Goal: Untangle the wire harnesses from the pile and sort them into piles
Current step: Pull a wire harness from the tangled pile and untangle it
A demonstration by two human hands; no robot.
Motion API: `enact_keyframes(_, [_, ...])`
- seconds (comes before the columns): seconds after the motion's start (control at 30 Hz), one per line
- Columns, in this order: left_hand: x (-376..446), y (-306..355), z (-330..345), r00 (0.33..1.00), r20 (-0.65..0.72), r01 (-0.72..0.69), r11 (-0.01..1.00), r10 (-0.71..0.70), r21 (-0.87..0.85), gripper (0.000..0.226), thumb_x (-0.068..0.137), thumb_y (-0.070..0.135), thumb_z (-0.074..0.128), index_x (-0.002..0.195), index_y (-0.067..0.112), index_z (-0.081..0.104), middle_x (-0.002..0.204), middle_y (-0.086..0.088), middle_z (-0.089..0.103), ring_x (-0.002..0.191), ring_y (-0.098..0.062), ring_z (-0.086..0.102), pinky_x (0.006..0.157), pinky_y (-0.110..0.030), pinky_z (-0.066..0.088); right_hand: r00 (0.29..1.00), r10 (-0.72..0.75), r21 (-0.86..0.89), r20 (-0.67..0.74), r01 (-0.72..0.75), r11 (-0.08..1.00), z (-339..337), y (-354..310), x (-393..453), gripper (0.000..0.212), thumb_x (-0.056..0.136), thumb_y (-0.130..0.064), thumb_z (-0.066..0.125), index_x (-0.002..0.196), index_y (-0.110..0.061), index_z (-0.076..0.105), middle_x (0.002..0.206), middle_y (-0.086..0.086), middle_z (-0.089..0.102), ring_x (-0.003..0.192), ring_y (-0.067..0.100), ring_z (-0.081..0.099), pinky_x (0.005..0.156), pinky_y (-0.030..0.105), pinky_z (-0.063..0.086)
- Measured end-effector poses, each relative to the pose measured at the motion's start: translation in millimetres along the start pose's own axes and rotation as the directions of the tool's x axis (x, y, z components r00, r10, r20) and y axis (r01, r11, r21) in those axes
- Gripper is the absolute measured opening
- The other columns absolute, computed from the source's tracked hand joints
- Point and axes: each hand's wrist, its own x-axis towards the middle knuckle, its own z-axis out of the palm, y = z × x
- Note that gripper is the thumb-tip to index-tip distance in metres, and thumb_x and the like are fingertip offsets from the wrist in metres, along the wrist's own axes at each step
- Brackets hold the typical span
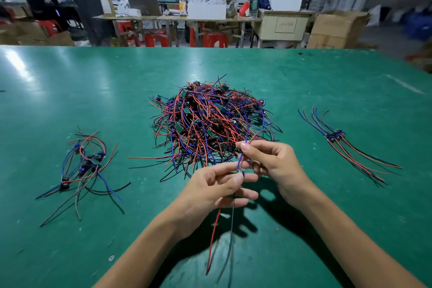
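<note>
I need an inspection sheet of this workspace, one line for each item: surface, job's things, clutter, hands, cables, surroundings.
Surface: green table, scuffed, with small specks.
Job's things: big tangled pile at centre; loose left pile; neat right pile, wires lying parallel.
Clutter: nothing seen apart from specks.
Hands: left hand and right hand hold one harness above the table.
Cables: its red wire and a black wire hang toward the camera; its blue wire rises toward the big pile.
Surroundings: workers at benches, red stools, cardboard boxes.
</note>
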Motion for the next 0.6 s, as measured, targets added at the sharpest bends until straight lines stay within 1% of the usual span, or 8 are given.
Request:
enact_keyframes(0.07, [1.9, 0.7, 2.4, 0.999, -0.04, 0.033, 0.999, -0.034, -0.028, 0.041, 0.095, 0.035, 0.057, 0.123, 0.007, 0.065, 0.114, -0.014, 0.075, 0.085, -0.025, 0.076, 0.066, -0.026, 0.059, 1.0, -0.004, -0.013, 0.019, 0.004, 1.0, -1.4, -0.7, 0.0, 0.035, 0.076, -0.038, 0.08, 0.095, -0.008, 0.081, 0.082, 0.007, 0.073, 0.069, 0.026, 0.05, 0.049, 0.018, 0.043])
enact_keyframes(0.13, [4.3, 0.4, 2.4, 0.993, -0.101, 0.061, 0.998, -0.063, -0.029, 0.045, 0.092, 0.043, 0.057, 0.115, 0.006, 0.068, 0.105, -0.017, 0.076, 0.078, -0.027, 0.076, 0.06, -0.027, 0.058, 0.998, -0.015, -0.02, 0.061, 0.016, 1.0, 0.2, -0.4, -1.3, 0.027, 0.079, -0.033, 0.079, 0.093, -0.01, 0.081, 0.089, 0.006, 0.077, 0.061, 0.016, 0.051, 0.049, 0.017, 0.042])
enact_keyframes(0.17, [5.0, -0.6, 1.6, 0.991, -0.121, 0.063, 0.998, -0.064, -0.016, 0.045, 0.09, 0.043, 0.06, 0.112, 0.005, 0.068, 0.102, -0.018, 0.076, 0.075, -0.027, 0.076, 0.058, -0.027, 0.058, 0.997, -0.016, -0.018, 0.079, 0.018, 1.0, 1.8, -0.1, -2.1, 0.023, 0.079, -0.031, 0.078, 0.091, -0.011, 0.082, 0.092, 0.006, 0.078, 0.057, 0.01, 0.051, 0.05, 0.017, 0.042])
enact_keyframes(0.23, [5.3, -3.0, 0.7, 0.99, -0.134, 0.055, 0.998, -0.054, 0.006, 0.044, 0.087, 0.041, 0.065, 0.109, 0.003, 0.067, 0.099, -0.019, 0.076, 0.071, -0.027, 0.076, 0.057, -0.027, 0.058, 0.995, -0.015, -0.003, 0.099, 0.015, 1.0, 4.7, 1.1, -3.4, 0.021, 0.078, -0.029, 0.079, 0.091, -0.013, 0.082, 0.097, 0.008, 0.078, 0.056, 0.005, 0.051, 0.051, 0.016, 0.043])
enact_keyframes(0.33, [5.3, -4.6, 1.4, 0.989, -0.139, 0.047, 0.999, -0.045, 0.013, 0.038, 0.084, 0.038, 0.068, 0.104, 0.006, 0.066, 0.097, -0.021, 0.076, 0.066, -0.027, 0.075, 0.056, -0.028, 0.059, 0.997, -0.004, 0.011, 0.078, 0.003, 1.0, 5.8, 2.1, -4.0, 0.036, 0.072, -0.032, 0.083, 0.103, -0.013, 0.08, 0.081, 0.009, 0.075, 0.054, 0.008, 0.048, 0.053, 0.016, 0.043])
enact_keyframes(0.4, [6.0, -4.6, 1.3, 0.988, -0.151, 0.04, 0.999, -0.037, 0.016, 0.035, 0.085, 0.036, 0.068, 0.104, 0.007, 0.065, 0.096, -0.021, 0.076, 0.064, -0.027, 0.075, 0.056, -0.028, 0.059, 0.999, 0.012, 0.032, 0.051, -0.014, 0.999, 5.1, 1.6, -4.2, 0.043, 0.068, -0.036, 0.085, 0.103, -0.012, 0.078, 0.076, 0.011, 0.074, 0.052, 0.009, 0.047, 0.053, 0.017, 0.044])
enact_keyframes(0.5, [7.0, -5.3, 0.0, 0.987, -0.161, 0.033, 0.999, -0.03, 0.017, 0.035, 0.086, 0.035, 0.068, 0.106, 0.006, 0.062, 0.095, -0.022, 0.076, 0.063, -0.028, 0.074, 0.054, -0.029, 0.059, 0.999, 0.038, 0.069, 0.036, -0.041, 0.997, 5.5, 1.1, -5.0, 0.041, 0.064, -0.036, 0.087, 0.094, -0.011, 0.076, 0.077, 0.011, 0.074, 0.05, 0.009, 0.05, 0.051, 0.017, 0.043])
enact_keyframes(0.6, [6.8, -5.9, -0.8, 0.986, -0.168, 0.021, 1.0, -0.019, 0.007, 0.03, 0.086, 0.032, 0.07, 0.099, 0.007, 0.061, 0.096, -0.021, 0.076, 0.062, -0.028, 0.074, 0.051, -0.028, 0.058, 0.997, 0.062, 0.101, 0.038, -0.066, 0.993, 6.7, 0.1, -5.5, 0.032, 0.064, -0.033, 0.087, 0.086, -0.014, 0.075, 0.077, 0.009, 0.073, 0.05, 0.008, 0.049, 0.05, 0.017, 0.042])
